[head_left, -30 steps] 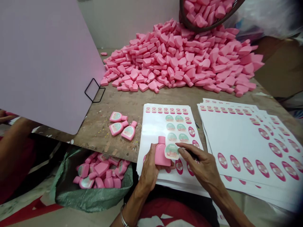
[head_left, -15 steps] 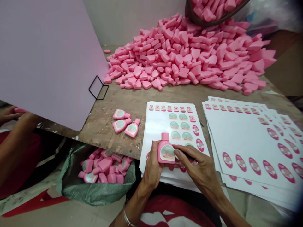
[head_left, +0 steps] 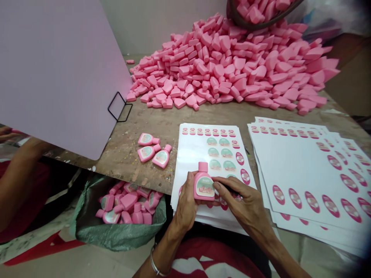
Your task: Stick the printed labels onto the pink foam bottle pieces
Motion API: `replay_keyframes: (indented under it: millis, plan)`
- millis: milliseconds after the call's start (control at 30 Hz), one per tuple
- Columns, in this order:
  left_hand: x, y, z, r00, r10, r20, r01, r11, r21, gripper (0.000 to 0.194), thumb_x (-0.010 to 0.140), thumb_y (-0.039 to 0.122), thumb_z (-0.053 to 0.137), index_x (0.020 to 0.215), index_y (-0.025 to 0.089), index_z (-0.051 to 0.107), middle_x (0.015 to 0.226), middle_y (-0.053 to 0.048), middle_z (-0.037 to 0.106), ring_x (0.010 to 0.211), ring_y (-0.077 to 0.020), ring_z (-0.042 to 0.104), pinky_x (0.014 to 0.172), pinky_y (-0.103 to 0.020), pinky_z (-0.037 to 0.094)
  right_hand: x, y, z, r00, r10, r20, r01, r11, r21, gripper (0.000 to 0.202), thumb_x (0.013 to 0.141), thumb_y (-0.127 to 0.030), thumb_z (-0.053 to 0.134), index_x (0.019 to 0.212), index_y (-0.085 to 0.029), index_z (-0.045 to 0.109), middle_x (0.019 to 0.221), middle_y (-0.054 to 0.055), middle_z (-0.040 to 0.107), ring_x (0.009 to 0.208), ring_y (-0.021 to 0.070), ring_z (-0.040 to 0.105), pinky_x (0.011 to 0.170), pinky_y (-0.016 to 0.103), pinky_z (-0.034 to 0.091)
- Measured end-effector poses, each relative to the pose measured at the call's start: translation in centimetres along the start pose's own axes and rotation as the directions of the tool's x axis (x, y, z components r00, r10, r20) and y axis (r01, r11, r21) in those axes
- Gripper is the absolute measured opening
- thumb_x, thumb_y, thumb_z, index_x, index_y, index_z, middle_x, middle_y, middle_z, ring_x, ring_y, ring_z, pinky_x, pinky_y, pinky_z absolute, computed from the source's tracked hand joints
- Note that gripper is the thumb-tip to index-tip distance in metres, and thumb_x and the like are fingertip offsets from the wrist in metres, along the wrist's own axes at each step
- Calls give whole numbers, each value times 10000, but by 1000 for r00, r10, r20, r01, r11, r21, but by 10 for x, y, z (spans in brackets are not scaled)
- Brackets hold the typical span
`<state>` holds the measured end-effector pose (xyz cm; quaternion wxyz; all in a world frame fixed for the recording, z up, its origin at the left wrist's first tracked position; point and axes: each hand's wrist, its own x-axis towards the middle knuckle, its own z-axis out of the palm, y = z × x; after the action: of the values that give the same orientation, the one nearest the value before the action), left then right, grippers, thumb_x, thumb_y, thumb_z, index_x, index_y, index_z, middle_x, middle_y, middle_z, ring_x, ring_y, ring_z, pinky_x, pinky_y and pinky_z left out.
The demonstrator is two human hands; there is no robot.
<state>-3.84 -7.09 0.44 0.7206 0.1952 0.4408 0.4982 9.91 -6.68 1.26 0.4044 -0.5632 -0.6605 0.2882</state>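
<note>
A pink bottle with a green and white label on its front is upright in my left hand, whose thumb lies along its left side. My right hand touches the label's right edge with thumb and forefinger; a thin dark object, partly hidden, shows between its fingers. Under the hands lies a stack of sticker sheets with green half-round, small red and oval stickers. Several labelled pink bottles lie on the table to the left of the sheets.
A large heap of pink bottles covers the table's back. More sticker sheets lie at right. A green sack holds bottles below the table edge. At left stand a pale board and, beyond it, another person's arm.
My hands and the bottle have barely moved. At the far left, the other person's hand has moved slightly up and left, further behind the board.
</note>
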Motion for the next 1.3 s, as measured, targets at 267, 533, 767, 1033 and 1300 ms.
replay_keyframes:
  millis: [267, 533, 767, 1033, 1300]
  plan:
    - [-1, 1, -1, 1000, 10, 5, -10, 999, 44, 485, 903, 564, 383, 1108, 181, 598, 978, -57, 665, 775, -181, 658, 605, -279, 573, 1, 1, -2, 1000, -10, 5, 10, 999, -31, 198, 840, -344, 606, 933, -214, 724, 778, 44, 689, 687, 166, 624, 622, 284, 502]
    - [-2, 6, -6, 984, 44, 170, -65, 991, 121, 324, 843, 375, 596, 1107, 192, 556, 901, -14, 611, 686, -107, 578, 641, -232, 546, 1, 0, 0, 999, -44, 6, 45, 997, -68, 204, 862, -349, 575, 939, -213, 706, 758, 40, 683, 681, 164, 620, 616, 285, 495]
    - [-2, 9, -11, 953, -12, 304, 4, 1000, 27, 293, 835, 255, 602, 1096, 159, 512, 959, -54, 593, 779, -147, 610, 676, -291, 560, 11, 19, -13, 990, -132, -40, 99, 886, -454, 319, 867, -409, 537, 1048, -181, 668, 876, 93, 689, 845, 256, 621, 798, 435, 460]
    - [-17, 15, -2, 916, -125, 381, 111, 992, 57, 412, 684, 147, 722, 1049, 174, 534, 918, -3, 596, 843, -153, 627, 772, -310, 543, 27, 8, 12, 973, 179, 144, -177, 984, -24, 645, 660, -458, 675, 1247, -232, 527, 1176, 81, 643, 1011, 252, 639, 823, 364, 544]
    - [-8, 38, -45, 953, 263, -148, -138, 815, 563, 376, 840, 487, 507, 1023, 159, 541, 876, -83, 673, 652, -178, 638, 657, -306, 512, 56, 47, -7, 975, 215, 52, -208, 972, -109, 524, 691, -588, 593, 1080, -237, 612, 1034, 89, 707, 902, 267, 685, 747, 334, 568]
